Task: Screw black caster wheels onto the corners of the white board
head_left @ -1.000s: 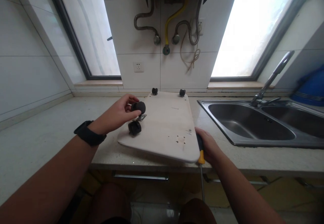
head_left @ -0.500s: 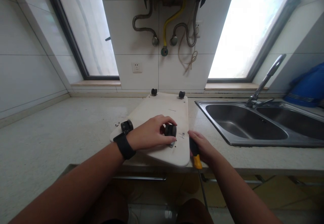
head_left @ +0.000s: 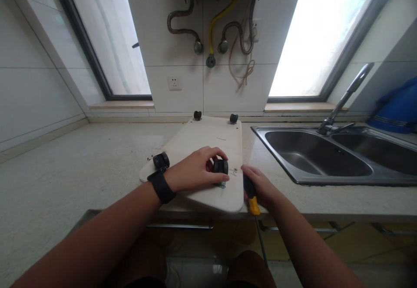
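A white board (head_left: 208, 134) with rounded corners lies on the counter, black casters on its upper face. My left hand (head_left: 203, 166) has its thumb and fingers around the near-right caster wheel (head_left: 221, 167), whose small metal plate shows below the thumb. By my left wrist stands another caster (head_left: 160, 160), and two more casters (head_left: 197, 115) (head_left: 233, 118) stand at the far end. Beside the board's right edge, my right hand (head_left: 260, 186) grips a screwdriver (head_left: 254, 205) by its black and yellow handle, the shaft pointing down past the counter edge. Its fingers are partly hidden.
Small dark screws (head_left: 150, 157) lie at the board's left edge. A double steel sink (head_left: 293, 179) with a faucet (head_left: 345, 99) is set in the counter on the right. Drawers with metal handles (head_left: 182, 226) are below. Hoses (head_left: 182, 31) and a socket (head_left: 174, 83) are on the wall.
The caster in my left hand has shifted slightly right on the board, and more of its plate shows. My right hand still holds the screwdriver. The view has tilted a little.
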A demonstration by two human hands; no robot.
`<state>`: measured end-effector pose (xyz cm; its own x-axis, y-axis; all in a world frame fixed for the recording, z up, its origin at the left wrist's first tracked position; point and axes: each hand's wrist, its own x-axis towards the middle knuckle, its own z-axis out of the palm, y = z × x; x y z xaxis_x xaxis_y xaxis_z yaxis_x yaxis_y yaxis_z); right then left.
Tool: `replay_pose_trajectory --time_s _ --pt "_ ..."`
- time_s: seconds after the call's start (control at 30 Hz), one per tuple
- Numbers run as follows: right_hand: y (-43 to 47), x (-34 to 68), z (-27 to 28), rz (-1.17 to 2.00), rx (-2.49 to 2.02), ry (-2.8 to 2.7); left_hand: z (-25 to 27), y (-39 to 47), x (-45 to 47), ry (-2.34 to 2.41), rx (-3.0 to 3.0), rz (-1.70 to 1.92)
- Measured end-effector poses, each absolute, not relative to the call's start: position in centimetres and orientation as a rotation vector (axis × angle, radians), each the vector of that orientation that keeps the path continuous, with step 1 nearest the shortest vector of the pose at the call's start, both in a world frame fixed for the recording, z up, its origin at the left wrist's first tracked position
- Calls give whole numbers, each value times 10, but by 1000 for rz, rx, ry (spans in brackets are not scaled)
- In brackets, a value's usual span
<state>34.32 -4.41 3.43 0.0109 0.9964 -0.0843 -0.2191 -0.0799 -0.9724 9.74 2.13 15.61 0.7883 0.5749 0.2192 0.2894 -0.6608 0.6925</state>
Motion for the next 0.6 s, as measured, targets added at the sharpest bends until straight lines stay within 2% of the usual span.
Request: replay_pose_trajectory --time_s 0.47,0.6 --pt "-45 340 38 1341 -1114 -987 156 19 95 679 2274 526" --pt "-44 339 38 1309 -1121 -982 150 5 81 775 2246 684"
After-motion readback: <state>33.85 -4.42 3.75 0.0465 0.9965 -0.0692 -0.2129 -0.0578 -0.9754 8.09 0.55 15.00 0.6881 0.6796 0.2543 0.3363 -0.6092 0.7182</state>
